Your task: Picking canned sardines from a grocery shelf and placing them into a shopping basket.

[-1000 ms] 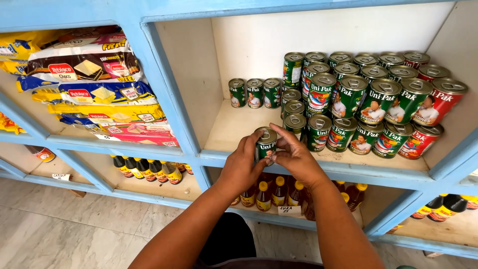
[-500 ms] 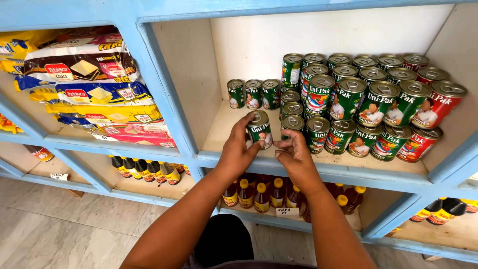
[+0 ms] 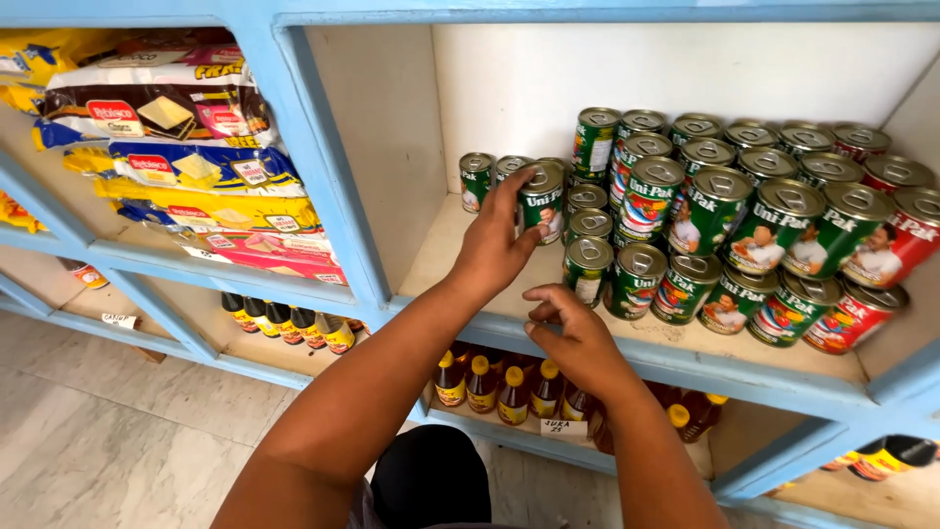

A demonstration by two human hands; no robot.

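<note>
1. The small green metal can with a pull-tab lid [image 3: 543, 201] stands upright at the centre of the frame, on the cream shelf board [image 3: 446, 257] of the blue-framed cupboard, just in front of two like cans in the back row [image 3: 477, 178].
2. The left hand [image 3: 494, 245] wraps this can from the left; its grip is closed on the can, fingers curled round the side, the thumb hidden behind it. Whether the base sits fully flat I cannot tell.
3. To place it well, I judge the hand should press the can level on the board, line it up with the back row, and turn the picture label toward the front as on the neighbours.
4. Just right of it stand small green cans [image 3: 587, 264], almost touching; the can should slide in beside them without knocking them.
5. The right hand [image 3: 573, 333] rests lower, at the blue front rail of the shelf [image 3: 744, 367], fingers loosely bent, its grip empty and touching no can.
6. Further right, the stacked green cans [image 3: 774, 220] and red cans [image 3: 876, 255] lean in tilted rows; a bump could topple them, so movements should be slow.
7. At upper left lie yellow and pink wafer packets [image 3: 186, 167]; below, small brown bottles with yellow caps [image 3: 490, 382].
</note>
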